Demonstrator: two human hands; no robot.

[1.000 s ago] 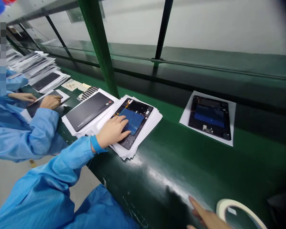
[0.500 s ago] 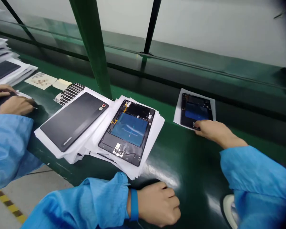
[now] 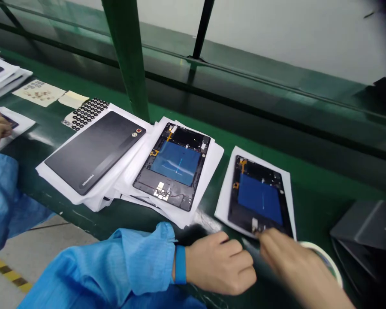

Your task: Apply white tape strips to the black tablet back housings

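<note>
Green bench (image 3: 315,189), glass-panelled backdrop. Right hand (image 3: 291,259), 5 o'clock: blurred, fingertips pinching the near edge of first open tablet (image 3: 260,197), 4 o'clock, on white paper (image 3: 225,199). Left hand (image 3: 217,262), 6 o'clock: loosely curled, nothing seen held. Second open tablet (image 3: 173,167), centre, atop paper stack (image 3: 209,171). Closed tablet (image 3: 94,152), 9 o'clock, marked "POSITIVO". Black-ring sheet (image 3: 90,112), 10 o'clock.

Blue sleeves, blue wristband, apparently loose gathered cuff
</note>
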